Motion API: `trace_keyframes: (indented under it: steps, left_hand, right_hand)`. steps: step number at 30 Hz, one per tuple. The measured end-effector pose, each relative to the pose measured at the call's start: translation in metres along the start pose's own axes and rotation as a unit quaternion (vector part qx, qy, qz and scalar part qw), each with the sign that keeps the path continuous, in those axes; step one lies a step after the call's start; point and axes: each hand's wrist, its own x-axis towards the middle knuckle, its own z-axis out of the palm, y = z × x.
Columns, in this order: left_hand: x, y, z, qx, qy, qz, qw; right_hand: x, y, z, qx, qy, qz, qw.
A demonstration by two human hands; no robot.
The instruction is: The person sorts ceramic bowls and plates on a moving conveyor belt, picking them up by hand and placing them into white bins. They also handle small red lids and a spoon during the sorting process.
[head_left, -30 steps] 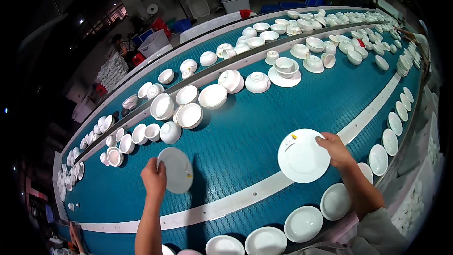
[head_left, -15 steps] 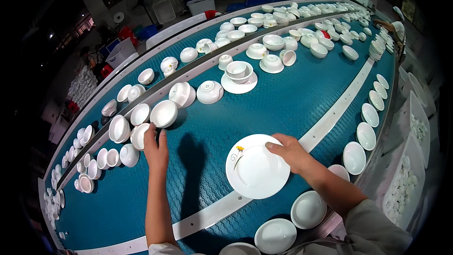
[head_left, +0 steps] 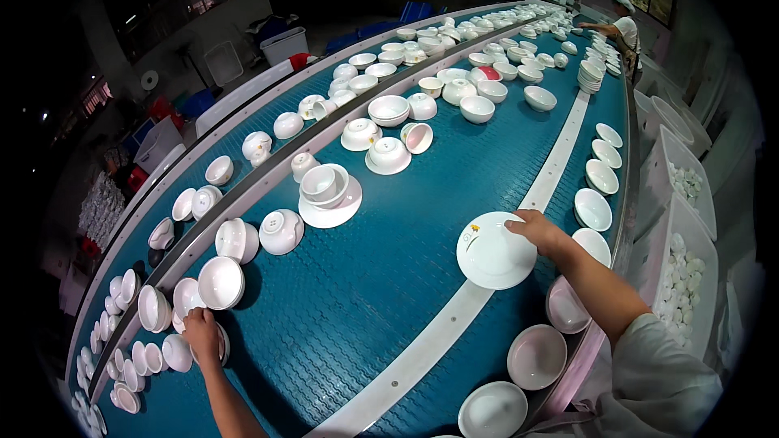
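My right hand (head_left: 542, 231) grips the rim of a round white plate (head_left: 499, 253), thumb on top. The plate has a small yellow flower design near its edge and is held over the white dividing strip (head_left: 434, 330). At the left, my left hand (head_left: 203, 334) has its fingers curled at a white bowl (head_left: 223, 347), which is partly hidden behind the hand. Right above it on the teal conveyor belt (head_left: 389, 276) lie a tilted white bowl (head_left: 221, 282) and another bowl (head_left: 187, 295). Farther up, smaller bowls (head_left: 322, 184) sit nested on a white plate (head_left: 355, 207).
Bowls line the belt's right edge, among them a near bowl (head_left: 492, 410). A bowl stack (head_left: 590, 77) stands farther along. A metal rail (head_left: 268, 170) separates a second lane with more bowls. Bins of white pieces (head_left: 682, 292) stand at right; a co-worker (head_left: 626, 32) is at the far end.
The dishes on the belt appear shifted toward the lower left, and the view has turned. My left hand has moved down and left with its bowl; my right hand keeps the plate, now farther right.
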Motion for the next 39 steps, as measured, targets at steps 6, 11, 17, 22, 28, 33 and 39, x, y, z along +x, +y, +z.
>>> trace_keyframes:
  steps: [6, 11, 17, 22, 28, 33, 39]
  left_hand:
    - [-0.124, 0.1, -0.06, -0.116, -0.102, 0.128, 0.98]
    - [-0.181, 0.188, -0.115, -0.07, -0.003, 0.265, 0.962]
    - [-0.219, 0.2, -0.134, -0.045, -0.132, 0.102, 0.985]
    - [-0.203, 0.22, -0.162, 0.009, -0.22, 0.024, 0.975]
    - [-0.207, 0.18, -0.107, -0.05, -0.183, -0.033, 0.981]
    - [-0.193, 0.203, -0.139, -0.445, -0.078, -0.269, 0.851]
    - [-0.143, 0.27, -0.099, -0.288, -0.069, -0.117, 0.948]
  right_hand:
    - [0.084, 0.035, -0.074, -0.017, 0.063, -0.08, 0.995]
    - [0.136, 0.053, -0.136, -0.15, 0.109, -0.135, 0.973]
    - [0.149, 0.03, -0.168, -0.389, 0.096, -0.174, 0.9]
    - [0.151, -0.026, -0.12, -0.384, 0.082, -0.44, 0.807]
    - [0.116, -0.096, 0.075, -0.337, -0.197, -0.6, 0.698]
    - [0.13, -0.147, 0.2, -0.422, -0.245, -0.571, 0.66]
    - [0.152, -0.154, 0.239, -0.488, -0.205, -0.617, 0.583]
